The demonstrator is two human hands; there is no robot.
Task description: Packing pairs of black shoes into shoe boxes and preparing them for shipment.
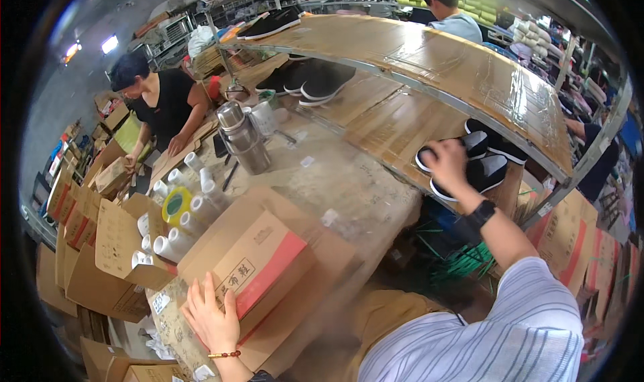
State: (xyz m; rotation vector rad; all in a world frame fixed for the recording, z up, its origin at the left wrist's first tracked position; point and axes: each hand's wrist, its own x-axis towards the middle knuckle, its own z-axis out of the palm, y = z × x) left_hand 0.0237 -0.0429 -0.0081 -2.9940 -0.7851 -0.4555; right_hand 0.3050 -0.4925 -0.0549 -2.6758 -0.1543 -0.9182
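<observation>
L hand [213,315] flat on box [268,256], nr worktop's [376,187] near edge, fingers apart. R hand [445,164] at blk shoe [475,143], shelf's [396,117] front edge, nr R end; grip blurred, can't tell if clamped.

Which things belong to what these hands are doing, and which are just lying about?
In use:
cardboard box, under the left hand
black shoes, at the right hand

Apparently just lying about:
steel flask
white rolls
green straps
</observation>
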